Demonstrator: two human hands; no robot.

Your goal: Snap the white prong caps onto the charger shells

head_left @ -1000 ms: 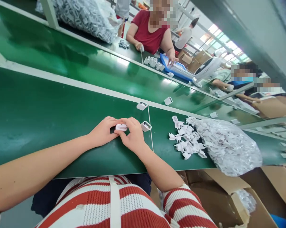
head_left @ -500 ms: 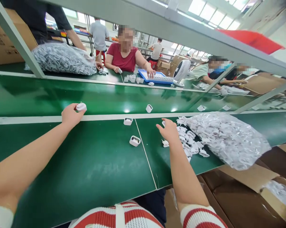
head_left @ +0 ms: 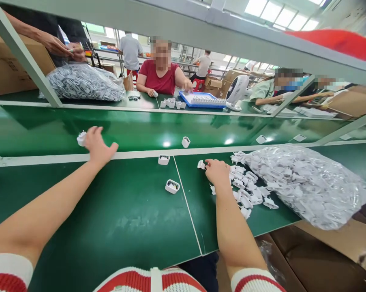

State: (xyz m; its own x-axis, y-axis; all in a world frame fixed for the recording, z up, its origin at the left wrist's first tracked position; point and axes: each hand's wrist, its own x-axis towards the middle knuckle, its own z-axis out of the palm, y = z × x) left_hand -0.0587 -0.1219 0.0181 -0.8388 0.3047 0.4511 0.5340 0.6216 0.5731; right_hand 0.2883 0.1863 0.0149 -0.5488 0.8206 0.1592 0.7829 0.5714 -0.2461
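Note:
My left hand (head_left: 97, 147) reaches out over the white rail of the green belt (head_left: 79, 194), fingers spread, just beside a small white assembled plug (head_left: 81, 138) lying on the moving belt. My right hand (head_left: 217, 172) is curled over the heap of loose white plug parts (head_left: 246, 190), pinching one white part (head_left: 201, 164) at its fingertips. Two open white shells (head_left: 172, 186) (head_left: 163, 159) lie on the belt between my hands, and a third shell (head_left: 185, 142) sits on the far belt.
A clear bag of white parts (head_left: 304, 182) lies to the right. Across the belt a person in a red shirt (head_left: 160, 79) works at a blue tray (head_left: 202, 99). Another bag (head_left: 85, 83) and a cardboard box (head_left: 6, 65) stand far left. Metal frame posts cross overhead.
My left hand has let go of the white plug on the far belt and spread its fingers. My right hand has closed on a part from the heap.

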